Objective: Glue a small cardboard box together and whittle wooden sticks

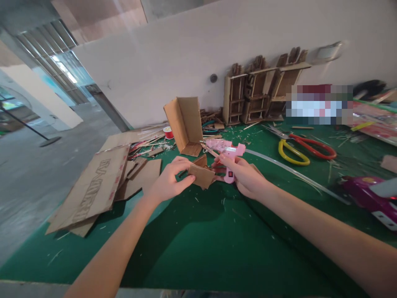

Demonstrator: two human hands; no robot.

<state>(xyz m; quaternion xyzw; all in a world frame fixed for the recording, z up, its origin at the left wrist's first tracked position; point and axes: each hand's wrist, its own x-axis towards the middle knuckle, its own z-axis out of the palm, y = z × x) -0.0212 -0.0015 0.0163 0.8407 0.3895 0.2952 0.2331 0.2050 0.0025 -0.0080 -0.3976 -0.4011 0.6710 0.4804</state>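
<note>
Two bare hands at work over a green-topped desk (pixel 192 256), seen from above and behind. The left hand (pixel 170 181) grasps the left side of a small folded cardboard piece (pixel 201 176) between thumb and fingers, above the near-middle part of the surface. The right hand (pixel 243 171) has its fingers wrapped around the grip of a pink hot glue gun (pixel 230 167); whether these fingers also touch the cardboard piece cannot be told. The nozzle points to the left, over the piece, and overlaps in view the lower edge of a tall, open cardboard form (pixel 190 124) standing upright behind; contact between the two is unclear. A long translucent strip (pixel 288 171) extends from behind the gun toward a purple device (pixel 372 194) at the right edge.

To the left lie stacked cardboard sheets (pixel 96 186), the uppermost bearing large printed letters. A red spool (pixel 168 132) stands just left of the tall form, with thin sticks (pixel 149 144) scattered nearby. To the right, scissors (pixel 294 138) with one yellow and one red handle lie with their blades apart, pointing toward the wall (pixel 155 82). Against this wall lean three compartmented cardboard structures (pixel 257 95). Small scraps dot the green surface.
</note>
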